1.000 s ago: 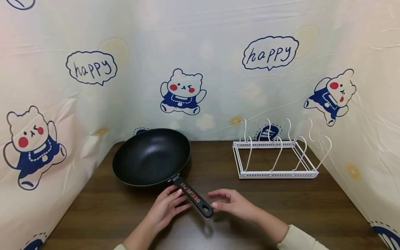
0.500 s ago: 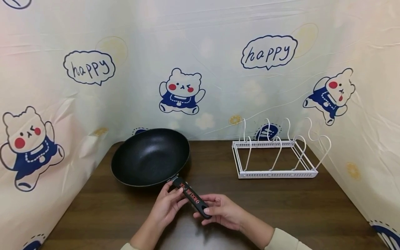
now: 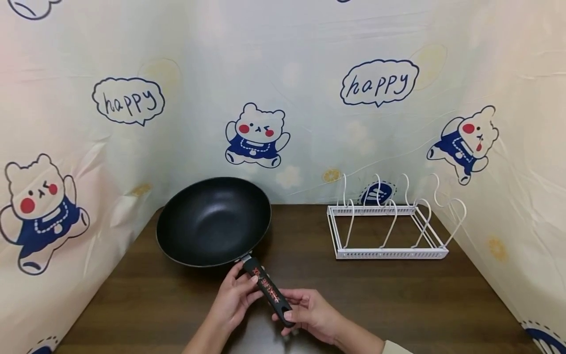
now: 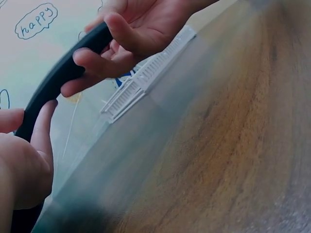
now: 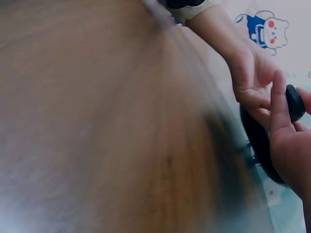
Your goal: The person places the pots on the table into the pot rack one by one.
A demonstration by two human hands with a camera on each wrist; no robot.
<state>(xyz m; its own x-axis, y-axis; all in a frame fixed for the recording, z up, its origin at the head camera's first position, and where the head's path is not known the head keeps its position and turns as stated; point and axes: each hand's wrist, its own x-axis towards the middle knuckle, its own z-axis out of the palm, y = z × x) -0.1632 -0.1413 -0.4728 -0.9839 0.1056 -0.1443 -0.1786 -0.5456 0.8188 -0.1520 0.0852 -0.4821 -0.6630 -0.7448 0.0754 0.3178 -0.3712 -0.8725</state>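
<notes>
A deep black frying pan [image 3: 212, 221] stands at the left of the table, its inside facing the viewer. Its black handle [image 3: 265, 284] with red lettering slants down to the right. My left hand [image 3: 234, 297] pinches the handle near the pan, thumb on one side and fingers on the other. At the handle's far end my right hand [image 3: 311, 313] grips it, thumb on top and fingers beneath. In the left wrist view both the left hand [image 4: 24, 170] and the right hand [image 4: 141, 24] are on the handle.
A white rack [image 3: 391, 253] with several upright curved hooks stands at the back right of the brown wooden table [image 3: 398, 300]. Behind and beside the table hangs a pale printed cloth [image 3: 305, 123] with bears and "happy" bubbles.
My right hand has come in from the right and taken hold of the handle's end. The pan's far rim has risen a little, and the handle's end sits nearer to me.
</notes>
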